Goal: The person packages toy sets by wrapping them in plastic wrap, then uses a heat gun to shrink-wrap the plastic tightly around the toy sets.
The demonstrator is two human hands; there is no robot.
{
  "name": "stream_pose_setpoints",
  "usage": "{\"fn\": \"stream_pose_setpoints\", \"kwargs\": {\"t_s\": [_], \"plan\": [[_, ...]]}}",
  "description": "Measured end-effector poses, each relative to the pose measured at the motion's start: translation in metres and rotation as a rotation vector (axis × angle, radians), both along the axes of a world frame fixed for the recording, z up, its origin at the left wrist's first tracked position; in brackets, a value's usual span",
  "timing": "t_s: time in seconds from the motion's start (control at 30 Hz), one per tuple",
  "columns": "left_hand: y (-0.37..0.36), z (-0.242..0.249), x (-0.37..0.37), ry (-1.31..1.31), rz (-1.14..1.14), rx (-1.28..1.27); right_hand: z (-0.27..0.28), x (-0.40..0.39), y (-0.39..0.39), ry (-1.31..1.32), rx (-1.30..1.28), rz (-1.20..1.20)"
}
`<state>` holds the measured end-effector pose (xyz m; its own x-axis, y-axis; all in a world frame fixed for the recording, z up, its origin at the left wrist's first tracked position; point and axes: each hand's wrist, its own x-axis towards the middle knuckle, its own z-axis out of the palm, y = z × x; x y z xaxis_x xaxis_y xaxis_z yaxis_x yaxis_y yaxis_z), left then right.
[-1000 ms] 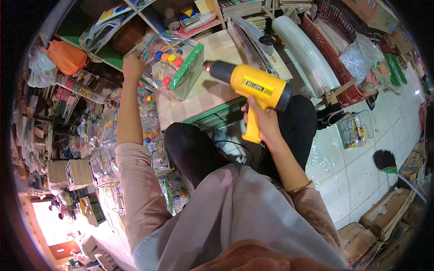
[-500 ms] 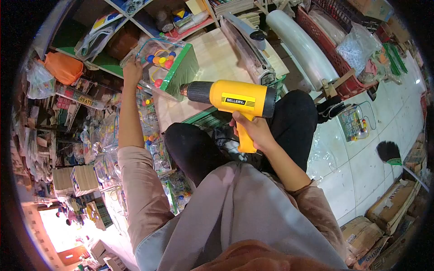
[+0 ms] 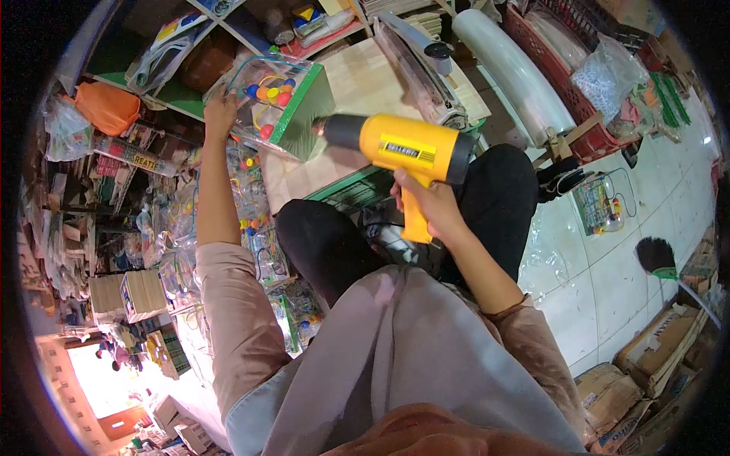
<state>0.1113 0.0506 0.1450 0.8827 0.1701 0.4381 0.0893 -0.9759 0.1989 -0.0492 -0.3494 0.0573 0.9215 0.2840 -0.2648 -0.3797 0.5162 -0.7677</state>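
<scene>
My right hand (image 3: 433,201) is wrapped round the handle of a yellow heat gun (image 3: 414,144) with a black nozzle. The nozzle points left, close to the green-edged base of a bead maze toy (image 3: 293,110). Clear plastic film covers this toy, which stands on its side with its coloured beads and wires facing left. At the toy's left side, my left hand (image 3: 220,112) is closed on the film-wrapped toy; its fingertips are partly hidden. Under the toy is a low wooden-topped table (image 3: 353,80).
A long sealing device (image 3: 418,68) lies on the table, with a big roll of clear film (image 3: 513,76) beyond it. Another bead maze toy (image 3: 597,207) and a broom (image 3: 655,258) are on the tiled floor at right. Wrapped toys crowd the left; shelves (image 3: 217,38) stand behind.
The heat gun has moved slightly up, with its nozzle tilted further upward and shifted right along the toy's base. My left hand and the toy have stayed nearly in place.
</scene>
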Motion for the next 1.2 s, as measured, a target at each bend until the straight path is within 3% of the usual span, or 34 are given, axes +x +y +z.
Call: {"fn": "stream_pose_setpoints", "kwargs": {"t_s": [0.07, 0.2, 0.37, 0.73, 0.9, 1.2], "plan": [[0.001, 0.000, -0.001, -0.008, -0.007, 0.004, -0.005, -0.013, 0.003, -0.093, -0.024, 0.090], [0.000, 0.001, -0.003, -0.028, -0.023, -0.002, -0.015, -0.014, 0.013, -0.134, -0.046, 0.026], [-0.004, 0.002, -0.003, -0.010, 0.001, -0.008, -0.027, 0.022, 0.024, 0.044, 0.030, -0.119], [-0.004, 0.006, -0.011, 0.042, 0.005, -0.068, -0.057, 0.058, 0.048, 0.103, 0.079, -0.218], [-0.003, 0.005, -0.011, 0.020, -0.019, 0.103, -0.063, 0.051, 0.049, 0.120, 0.047, -0.181], [-0.004, 0.001, -0.008, -0.029, -0.019, 0.019, -0.066, 0.011, 0.047, 0.158, -0.032, -0.006]]}}
